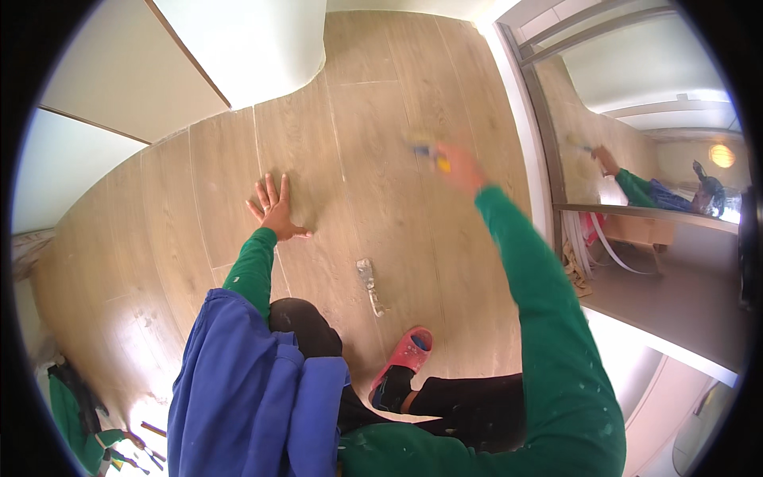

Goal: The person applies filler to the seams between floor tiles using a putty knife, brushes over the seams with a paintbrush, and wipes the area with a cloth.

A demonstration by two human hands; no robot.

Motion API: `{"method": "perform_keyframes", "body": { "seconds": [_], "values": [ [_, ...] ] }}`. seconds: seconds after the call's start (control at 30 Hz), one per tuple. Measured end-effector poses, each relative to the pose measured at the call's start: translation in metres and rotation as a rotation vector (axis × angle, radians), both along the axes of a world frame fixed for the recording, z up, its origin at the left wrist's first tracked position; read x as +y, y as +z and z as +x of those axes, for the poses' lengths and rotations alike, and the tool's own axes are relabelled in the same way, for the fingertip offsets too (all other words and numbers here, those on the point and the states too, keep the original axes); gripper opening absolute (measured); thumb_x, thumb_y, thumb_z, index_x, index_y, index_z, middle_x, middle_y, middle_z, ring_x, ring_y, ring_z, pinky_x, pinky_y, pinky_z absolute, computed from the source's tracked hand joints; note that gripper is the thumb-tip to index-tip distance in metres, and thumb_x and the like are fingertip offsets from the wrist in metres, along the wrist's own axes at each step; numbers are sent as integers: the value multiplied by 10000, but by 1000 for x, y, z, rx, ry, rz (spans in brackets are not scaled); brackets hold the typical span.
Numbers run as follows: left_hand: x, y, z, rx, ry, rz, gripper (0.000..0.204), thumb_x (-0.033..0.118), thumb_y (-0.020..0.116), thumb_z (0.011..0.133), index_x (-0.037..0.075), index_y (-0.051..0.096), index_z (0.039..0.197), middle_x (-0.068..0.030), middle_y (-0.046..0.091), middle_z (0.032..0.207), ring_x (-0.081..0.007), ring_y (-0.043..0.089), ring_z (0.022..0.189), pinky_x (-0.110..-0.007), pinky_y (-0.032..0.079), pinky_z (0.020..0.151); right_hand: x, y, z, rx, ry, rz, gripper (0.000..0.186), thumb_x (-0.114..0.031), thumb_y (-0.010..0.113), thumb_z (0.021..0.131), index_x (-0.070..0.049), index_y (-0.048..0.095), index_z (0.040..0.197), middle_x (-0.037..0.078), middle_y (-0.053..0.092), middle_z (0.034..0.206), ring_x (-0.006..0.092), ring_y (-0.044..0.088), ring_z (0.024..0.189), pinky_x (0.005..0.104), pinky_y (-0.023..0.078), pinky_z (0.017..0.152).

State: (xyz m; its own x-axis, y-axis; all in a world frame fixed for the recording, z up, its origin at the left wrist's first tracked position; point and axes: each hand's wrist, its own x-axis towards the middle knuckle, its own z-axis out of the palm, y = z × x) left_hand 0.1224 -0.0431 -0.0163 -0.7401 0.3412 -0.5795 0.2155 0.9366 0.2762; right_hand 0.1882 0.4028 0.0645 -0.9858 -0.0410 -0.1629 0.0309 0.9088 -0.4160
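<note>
My left hand [274,210] lies flat on the wood-look floor [310,262] with its fingers spread, holding nothing. Out to the right, my right hand [461,169] is closed round the blue and yellow handle of a brush [423,148]. Motion smears this hand and the brush, and the pale bristle end is hard to make out. Between my arms, near my knee, a putty knife [368,282] crusted with whitish material rests on the floor, apart from both hands.
A cabinet with a mirrored panel [636,135] stands along the right, reflecting my arm; its open shelf [675,270] holds loose items. White and beige panels [131,60] border the floor at upper left. At lower left a green sleeve [71,413] shows, possibly a reflection. My pink shoe [389,362] is below the putty knife.
</note>
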Motion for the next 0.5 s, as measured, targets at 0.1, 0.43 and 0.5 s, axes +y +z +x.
{"method": "perform_keyframes", "body": {
  "seconds": [0.1, 0.43, 0.5],
  "values": [
    [-9, 1, 1, 8, 13, -15, 1655, 507, 990, 436, 196, -121, 1623, -221, -262, 1645, -432, -270, 1506, -740, -74, 1121, -50, 26, 156, -122, -7, -68, 324, -170, 686, 871, -60, 631, 1170, 193, 676, 1129, 415, 641, 1037, 492, 518, 892],
    [-2, -2, -3, 28, -10, -47, 1663, 521, 990, 441, 202, -140, 1619, -223, -245, 1651, -432, -250, 1513, -750, -67, 1114, -25, 100, 42, -75, -242, -32, 331, -351, 660, 929, -85, 671, 1126, 190, 704, 1056, 396, 659, 984, 478, 517, 815],
    [-2, -9, -4, 48, -9, -32, 1666, 526, 989, 440, 203, -143, 1618, -222, -249, 1650, -430, -255, 1512, -752, -67, 1112, -22, 71, 9, -7, -230, -64, 303, -324, 669, 922, -89, 642, 1111, 194, 698, 988, 412, 653, 921, 493, 509, 764]
  ]
}}
